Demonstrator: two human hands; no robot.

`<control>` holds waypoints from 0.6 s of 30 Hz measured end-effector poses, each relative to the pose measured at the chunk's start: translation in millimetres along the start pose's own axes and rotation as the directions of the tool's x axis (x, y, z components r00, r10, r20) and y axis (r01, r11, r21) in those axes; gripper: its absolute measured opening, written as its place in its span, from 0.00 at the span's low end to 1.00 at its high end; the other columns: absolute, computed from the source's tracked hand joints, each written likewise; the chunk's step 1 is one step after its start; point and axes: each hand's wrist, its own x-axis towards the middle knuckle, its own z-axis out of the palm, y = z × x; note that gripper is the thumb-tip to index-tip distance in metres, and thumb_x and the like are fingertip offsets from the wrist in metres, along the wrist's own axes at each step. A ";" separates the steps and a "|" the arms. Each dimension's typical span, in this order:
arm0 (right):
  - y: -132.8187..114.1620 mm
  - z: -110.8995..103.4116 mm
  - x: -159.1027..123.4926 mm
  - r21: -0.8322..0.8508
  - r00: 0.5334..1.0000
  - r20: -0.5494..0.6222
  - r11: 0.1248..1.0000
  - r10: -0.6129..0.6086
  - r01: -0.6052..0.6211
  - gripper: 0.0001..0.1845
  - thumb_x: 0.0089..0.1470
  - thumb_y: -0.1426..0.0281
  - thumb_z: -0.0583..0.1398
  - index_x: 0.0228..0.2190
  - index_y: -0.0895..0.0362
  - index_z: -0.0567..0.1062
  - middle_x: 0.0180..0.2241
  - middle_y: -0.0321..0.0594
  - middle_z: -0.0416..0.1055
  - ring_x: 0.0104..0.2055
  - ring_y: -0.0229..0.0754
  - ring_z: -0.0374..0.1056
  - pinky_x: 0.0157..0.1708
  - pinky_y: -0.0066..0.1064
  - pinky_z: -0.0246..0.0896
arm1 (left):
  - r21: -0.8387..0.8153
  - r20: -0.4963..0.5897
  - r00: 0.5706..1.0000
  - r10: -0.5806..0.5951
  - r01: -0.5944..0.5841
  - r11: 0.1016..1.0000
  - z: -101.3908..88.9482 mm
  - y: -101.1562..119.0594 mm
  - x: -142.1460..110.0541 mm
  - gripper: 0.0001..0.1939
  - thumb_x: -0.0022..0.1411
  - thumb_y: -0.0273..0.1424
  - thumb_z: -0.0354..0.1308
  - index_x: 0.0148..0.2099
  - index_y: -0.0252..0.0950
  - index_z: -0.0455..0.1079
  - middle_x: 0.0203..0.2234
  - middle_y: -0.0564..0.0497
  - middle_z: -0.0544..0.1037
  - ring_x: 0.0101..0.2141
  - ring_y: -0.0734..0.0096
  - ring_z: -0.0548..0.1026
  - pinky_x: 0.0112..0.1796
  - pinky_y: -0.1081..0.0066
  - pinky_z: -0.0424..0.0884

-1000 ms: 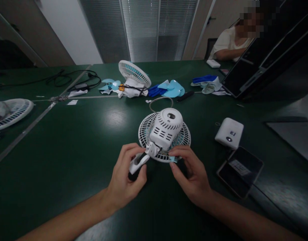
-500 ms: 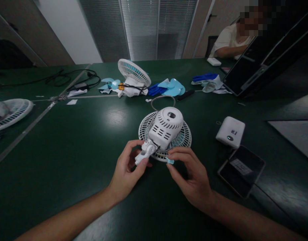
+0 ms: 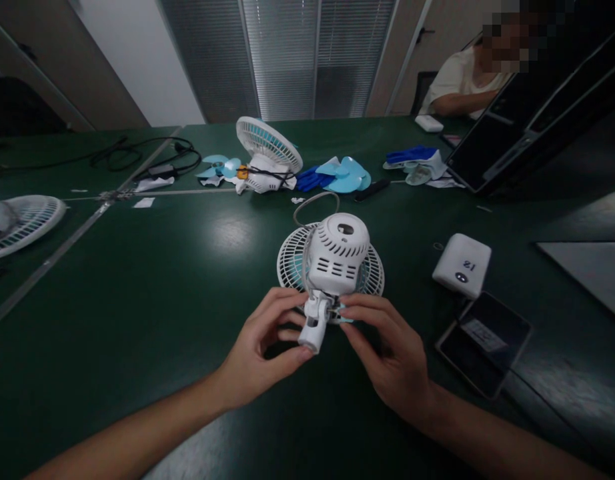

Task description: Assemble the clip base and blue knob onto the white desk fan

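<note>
A small fan lies grille-down on the green table, its white motor housing [image 3: 339,250] on top and the round grille [image 3: 290,257] beneath. From the housing a white jointed neck [image 3: 315,323] points toward me. My left hand [image 3: 260,350] is closed on this neck, thumb at its lower end and fingers along its left side. In my right hand [image 3: 390,350], thumb and fingertips pinch a light-blue wing screw [image 3: 345,319]; its thin stem is at the right side of the neck joint. How far the stem sits in the joint cannot be made out.
Behind stand another fan [image 3: 268,150], light-blue fan blades [image 3: 348,175], gloves [image 3: 415,163] and a black-handled tool [image 3: 371,191]. To the right lie a white power bank [image 3: 461,265] and a dark phone-like device [image 3: 483,343]. A third fan [image 3: 25,223] is at left. A person sits at back right.
The neck has swung right, now pointing more straight toward me, and the housing has turned slightly. My right hand has brought the wing screw up against the neck joint.
</note>
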 end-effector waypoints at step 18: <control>1.4 -3.5 6.7 -0.048 1.000 0.024 0.999 -0.015 0.016 0.16 0.62 0.78 0.60 0.50 0.54 0.75 0.45 0.42 0.73 0.47 0.41 0.73 0.46 0.34 0.74 | -0.009 0.071 0.997 0.025 -0.025 1.000 1.1 -6.7 0.6 0.34 0.59 0.20 0.69 0.64 0.47 0.69 0.56 0.46 0.61 0.47 0.65 0.77 0.50 0.62 0.81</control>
